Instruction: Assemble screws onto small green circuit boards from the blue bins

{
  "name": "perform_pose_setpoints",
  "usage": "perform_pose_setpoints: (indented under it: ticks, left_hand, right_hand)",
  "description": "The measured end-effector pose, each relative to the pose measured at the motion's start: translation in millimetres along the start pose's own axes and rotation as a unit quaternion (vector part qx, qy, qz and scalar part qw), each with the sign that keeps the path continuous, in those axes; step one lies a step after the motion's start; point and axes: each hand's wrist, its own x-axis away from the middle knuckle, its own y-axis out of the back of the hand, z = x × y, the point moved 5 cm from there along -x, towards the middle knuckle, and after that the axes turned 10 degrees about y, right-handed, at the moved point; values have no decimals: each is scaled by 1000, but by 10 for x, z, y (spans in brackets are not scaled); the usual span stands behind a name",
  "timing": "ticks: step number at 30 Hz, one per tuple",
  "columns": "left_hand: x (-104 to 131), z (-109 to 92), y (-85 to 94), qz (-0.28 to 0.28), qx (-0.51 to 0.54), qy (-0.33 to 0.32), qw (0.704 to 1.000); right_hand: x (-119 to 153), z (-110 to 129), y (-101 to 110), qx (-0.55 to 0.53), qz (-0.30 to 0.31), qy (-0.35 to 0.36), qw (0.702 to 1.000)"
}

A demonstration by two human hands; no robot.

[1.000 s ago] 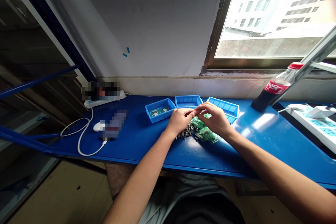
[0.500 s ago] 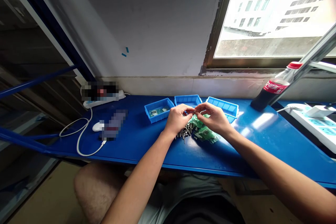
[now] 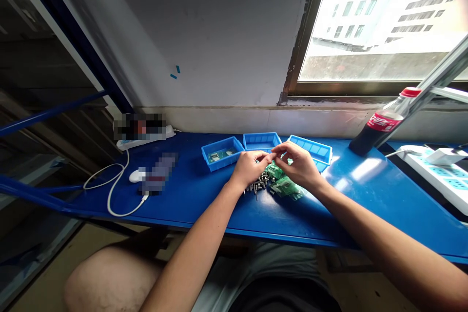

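Observation:
My left hand (image 3: 249, 168) and my right hand (image 3: 297, 162) meet at the fingertips above the blue table, both closed in a pinch. Whatever lies between the fingers is too small and hidden to make out. Beneath them is a pile of metal screws (image 3: 259, 184), partly covered by my left hand. Beside the screws, under my right hand, lie crumpled green plastic bags (image 3: 287, 187). Behind the hands stand a left blue bin (image 3: 223, 162) with a few small packets inside, a middle blue bin (image 3: 261, 135), and a right blue bin (image 3: 321, 148) partly hidden by my right hand.
A cola bottle (image 3: 382, 122) stands at the back right, near a white power strip (image 3: 444, 173). To the left are a white cable (image 3: 109, 195), a round white object (image 3: 136, 176) and a blurred-out device (image 3: 159, 175). The table's front edge (image 3: 278, 238) runs close to my lap.
My hands stay together above the pile with small finger movements; the right fingers are raised slightly. My left knee has swung outward to the left.

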Motion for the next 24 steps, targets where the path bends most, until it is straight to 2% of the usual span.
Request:
perform_pose_setpoints:
  ticks: [10,14,18,24]
  left_hand:
    - [-62,139,-26,8,104,42,994]
    - [-55,143,-19,-14,104,46,993]
    - [-32,105,-11,-29,68,22,997]
    - [-33,74,14,-52,32,-46,997]
  right_hand:
    - [-5,37,3,4,17,17,1000]
    - [12,-4,-6,-41,0,-24,999]
    - [48,-91,-35,-73,-17,-75,994]
    - [55,-81,-48,-77,-13,-73,994]
